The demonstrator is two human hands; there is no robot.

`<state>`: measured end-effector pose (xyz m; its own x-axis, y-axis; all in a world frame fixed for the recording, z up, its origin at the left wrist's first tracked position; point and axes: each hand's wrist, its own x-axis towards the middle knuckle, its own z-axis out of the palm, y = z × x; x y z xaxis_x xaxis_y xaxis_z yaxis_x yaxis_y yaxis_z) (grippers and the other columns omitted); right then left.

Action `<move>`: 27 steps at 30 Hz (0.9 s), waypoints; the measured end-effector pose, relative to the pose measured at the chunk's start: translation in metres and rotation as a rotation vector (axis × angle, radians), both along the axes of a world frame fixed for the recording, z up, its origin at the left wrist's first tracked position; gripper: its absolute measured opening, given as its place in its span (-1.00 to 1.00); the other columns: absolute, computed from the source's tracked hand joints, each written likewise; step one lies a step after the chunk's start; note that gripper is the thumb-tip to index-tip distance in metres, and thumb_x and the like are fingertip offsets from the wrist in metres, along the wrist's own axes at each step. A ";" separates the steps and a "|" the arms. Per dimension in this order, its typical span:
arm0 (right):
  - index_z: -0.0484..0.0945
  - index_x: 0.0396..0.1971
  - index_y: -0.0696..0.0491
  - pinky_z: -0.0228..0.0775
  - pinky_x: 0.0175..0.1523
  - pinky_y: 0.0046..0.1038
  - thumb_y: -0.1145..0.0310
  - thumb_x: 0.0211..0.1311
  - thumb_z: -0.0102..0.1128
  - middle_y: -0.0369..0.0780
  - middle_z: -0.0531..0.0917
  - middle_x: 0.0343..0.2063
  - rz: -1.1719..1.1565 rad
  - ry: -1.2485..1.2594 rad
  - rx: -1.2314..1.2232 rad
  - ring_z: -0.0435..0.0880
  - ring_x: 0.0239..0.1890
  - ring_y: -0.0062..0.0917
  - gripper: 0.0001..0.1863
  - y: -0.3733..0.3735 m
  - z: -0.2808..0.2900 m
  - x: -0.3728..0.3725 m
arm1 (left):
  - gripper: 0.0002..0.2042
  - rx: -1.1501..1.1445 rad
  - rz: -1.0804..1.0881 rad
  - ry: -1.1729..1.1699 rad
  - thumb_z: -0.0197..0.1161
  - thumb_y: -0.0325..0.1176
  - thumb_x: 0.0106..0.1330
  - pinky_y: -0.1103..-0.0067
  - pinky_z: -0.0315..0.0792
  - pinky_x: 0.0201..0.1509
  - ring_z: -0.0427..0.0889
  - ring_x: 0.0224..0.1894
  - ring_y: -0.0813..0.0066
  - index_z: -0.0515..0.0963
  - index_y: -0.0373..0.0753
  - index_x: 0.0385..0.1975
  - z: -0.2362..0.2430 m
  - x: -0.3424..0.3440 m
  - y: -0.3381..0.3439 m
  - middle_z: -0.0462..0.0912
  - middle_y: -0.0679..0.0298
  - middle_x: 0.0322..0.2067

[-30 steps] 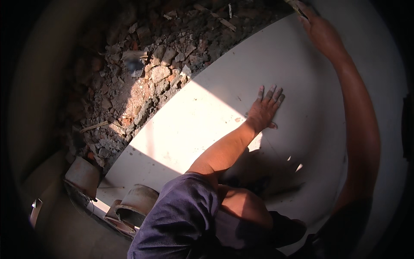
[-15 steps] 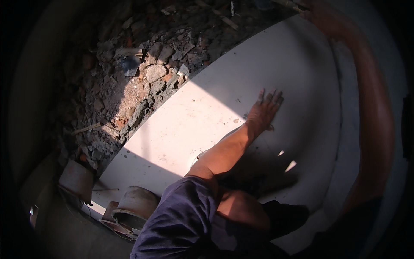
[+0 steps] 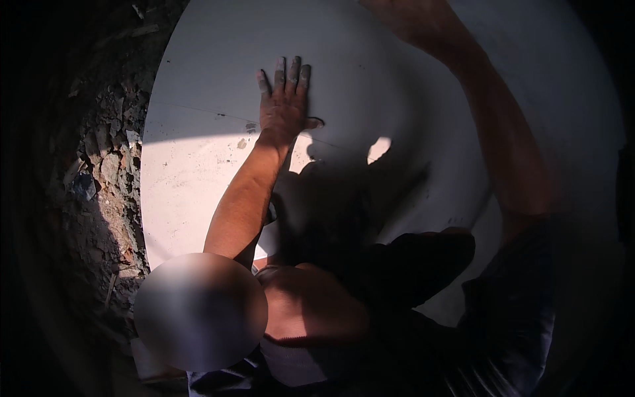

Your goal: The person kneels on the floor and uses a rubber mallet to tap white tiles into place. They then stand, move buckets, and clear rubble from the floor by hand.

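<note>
My left hand (image 3: 284, 99) lies flat on a large white panel (image 3: 185, 198), palm down, fingers spread and darkly smudged with dirt. My right hand (image 3: 417, 23) is at the top edge of the view; its fingers are dim and partly cut off, and whatever they may touch or hold is unclear. A hard patch of sunlight crosses the panel, and my shadow covers much of its right part.
Broken rubble (image 3: 109, 172) runs along the panel's left edge. My bare knee (image 3: 311, 298) is low in the view. A blurred round patch hides part of the lower left, with a pale object (image 3: 145, 357) partly visible beside it.
The view has turned, bringing the rubble to the left. My right hand appears farther left along the top; the strip it held earlier is out of sight. My left hand stays spread on the panel.
</note>
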<state>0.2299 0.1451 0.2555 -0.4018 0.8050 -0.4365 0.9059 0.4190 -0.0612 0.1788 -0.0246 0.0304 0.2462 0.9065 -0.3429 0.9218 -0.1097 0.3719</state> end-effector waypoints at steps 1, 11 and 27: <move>0.39 0.09 0.17 0.44 -0.10 -0.20 0.12 0.31 0.06 0.00 0.61 -0.20 -0.102 0.037 -0.003 0.64 -0.23 -0.20 -0.51 -0.017 -0.006 0.034 | 0.20 -0.005 -0.037 0.004 0.18 0.48 -0.14 -0.12 -0.26 0.41 -0.25 0.48 0.08 -0.17 -0.11 0.44 -0.001 0.007 -0.002 -0.21 0.19 0.46; 0.46 -0.15 0.19 0.42 -0.27 -0.19 0.00 0.35 0.03 -0.03 0.61 -0.52 -0.336 0.118 0.026 0.62 -0.45 -0.18 -0.52 -0.147 -0.095 0.313 | 0.09 0.110 -0.287 0.251 -0.22 0.58 0.01 -0.05 -0.35 0.44 -0.29 0.49 0.07 -0.19 -0.08 0.45 0.001 0.066 -0.034 -0.23 0.15 0.46; 0.43 -0.16 0.22 0.45 -0.30 -0.13 0.13 0.36 0.04 0.10 0.61 -0.46 -0.593 0.612 -0.029 0.61 -0.37 0.05 -0.61 -0.324 -0.207 0.431 | -0.10 0.134 -0.289 0.165 -0.15 0.37 0.26 -0.03 -0.19 0.42 -0.07 0.45 -0.02 0.02 -0.29 0.38 0.000 0.182 -0.138 -0.01 -0.02 0.40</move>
